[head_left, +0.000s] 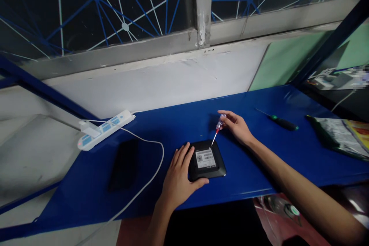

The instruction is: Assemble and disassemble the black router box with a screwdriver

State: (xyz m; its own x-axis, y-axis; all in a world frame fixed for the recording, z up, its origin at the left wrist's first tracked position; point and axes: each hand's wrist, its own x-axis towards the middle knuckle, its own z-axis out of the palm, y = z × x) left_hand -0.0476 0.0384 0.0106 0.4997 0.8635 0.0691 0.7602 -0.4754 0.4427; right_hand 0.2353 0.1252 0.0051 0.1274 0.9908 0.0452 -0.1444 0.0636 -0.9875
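Note:
A small black square device [206, 159] with a white label lies on the blue table [178, 127], bottom side up. My left hand [178, 177] grips its left edge, fingers along the side and thumb at the front. My right hand [236, 125] pinches a small red-handled screwdriver [217, 128] whose tip rests on the device's far right corner.
A white power strip [103, 130] with a white cable sits at the table's far left. A dark phone-like slab [124, 163] lies left of the device. A black screwdriver with a green collar [279, 121] and a plastic bag [337, 134] lie to the right. A wall runs behind.

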